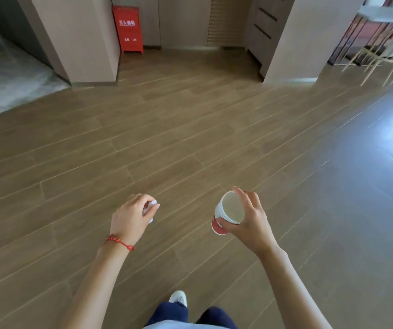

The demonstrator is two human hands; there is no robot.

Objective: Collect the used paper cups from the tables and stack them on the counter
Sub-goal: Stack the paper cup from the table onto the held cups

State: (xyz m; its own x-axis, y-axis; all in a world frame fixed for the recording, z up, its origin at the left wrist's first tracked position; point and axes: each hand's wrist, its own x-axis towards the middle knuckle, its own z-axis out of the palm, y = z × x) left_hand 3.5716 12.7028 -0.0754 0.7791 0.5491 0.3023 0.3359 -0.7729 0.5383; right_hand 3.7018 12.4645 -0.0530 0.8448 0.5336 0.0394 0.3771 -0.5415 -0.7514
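Cups (226, 213), a nested red-and-white stack, sit tilted in your right hand (250, 222), mouth facing you, thumb and fingers closed round the rim and side, held over the wooden floor (190, 138). Your left hand (131, 219), red bracelet (119, 242) at the wrist, has its grip clenched on crumpled white paper (150, 207). A red cabinet (127, 29) stands far ahead against the wall.

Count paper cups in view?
At least 2: nested in a stack held in the right hand, over the floor. The layered rims hint at more inside; exact number unclear. The left hand holds crumpled paper, not a cup.
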